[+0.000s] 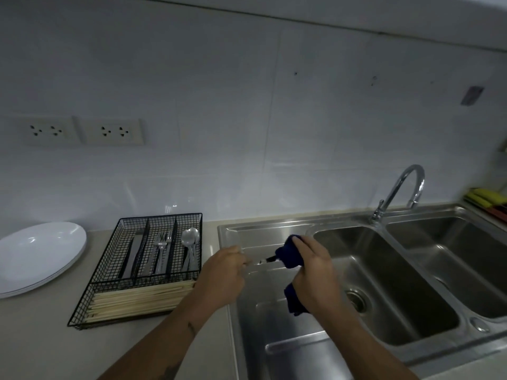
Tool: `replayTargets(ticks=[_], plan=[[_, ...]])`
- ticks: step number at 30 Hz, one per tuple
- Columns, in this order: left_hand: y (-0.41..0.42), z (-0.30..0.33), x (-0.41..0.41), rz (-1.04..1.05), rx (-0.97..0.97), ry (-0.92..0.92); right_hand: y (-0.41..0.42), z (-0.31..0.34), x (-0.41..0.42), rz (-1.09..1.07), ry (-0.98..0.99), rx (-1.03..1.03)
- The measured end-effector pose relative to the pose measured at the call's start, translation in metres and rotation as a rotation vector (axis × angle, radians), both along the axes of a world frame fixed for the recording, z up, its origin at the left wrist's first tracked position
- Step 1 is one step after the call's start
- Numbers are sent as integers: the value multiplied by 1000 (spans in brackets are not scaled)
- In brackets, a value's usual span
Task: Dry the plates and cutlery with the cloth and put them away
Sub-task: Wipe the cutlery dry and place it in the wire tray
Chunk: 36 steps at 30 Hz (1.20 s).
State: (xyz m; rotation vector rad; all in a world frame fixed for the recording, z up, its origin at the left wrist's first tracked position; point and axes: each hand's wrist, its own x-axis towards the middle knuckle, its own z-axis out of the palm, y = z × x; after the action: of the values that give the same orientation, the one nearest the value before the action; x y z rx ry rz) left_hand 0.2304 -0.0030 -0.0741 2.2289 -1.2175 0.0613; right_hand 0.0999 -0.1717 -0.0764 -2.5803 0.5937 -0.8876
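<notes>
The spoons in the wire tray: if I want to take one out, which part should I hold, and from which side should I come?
Probably the handle. The spoons lie in the right-hand compartment of the wire tray, bowls toward the wall, handles toward you. Come from above with your fingers, since the mesh walls close the sides.

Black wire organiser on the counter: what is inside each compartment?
The wire organiser holds knives at left, forks in the middle, spoons at right, and chopsticks across the front section. Lower pieces are hidden under those on top.
</notes>
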Motion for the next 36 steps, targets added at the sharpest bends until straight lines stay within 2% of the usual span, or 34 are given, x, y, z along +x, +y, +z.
replayTargets(ticks=[4,9,15,18,21,24,28,33,36], plan=[[-9,12,-2,32,62,136,27,-20,-1,125,130,-205],[-1,1,-11,87,97,193,24,-29,-17,-21,255,-198],[0,1,-17,95,42,323,40,-38,-30,122,220,-291],[3,-1,-21,107,43,343,21,-34,-37,35,210,-199],[5,-4,-23,111,34,424,13,-29,-36,31,110,-108],[2,1,-22,25,94,651,14,-21,-35,41,50,-39],[-9,11,-27,-36,106,920,23,-12,-33,131,26,-98],[-17,2,-31,139,17,935,11,-14,-33,15,67,-57],[-17,3,-28,238,-95,866,4,-5,-39,-104,25,128]])
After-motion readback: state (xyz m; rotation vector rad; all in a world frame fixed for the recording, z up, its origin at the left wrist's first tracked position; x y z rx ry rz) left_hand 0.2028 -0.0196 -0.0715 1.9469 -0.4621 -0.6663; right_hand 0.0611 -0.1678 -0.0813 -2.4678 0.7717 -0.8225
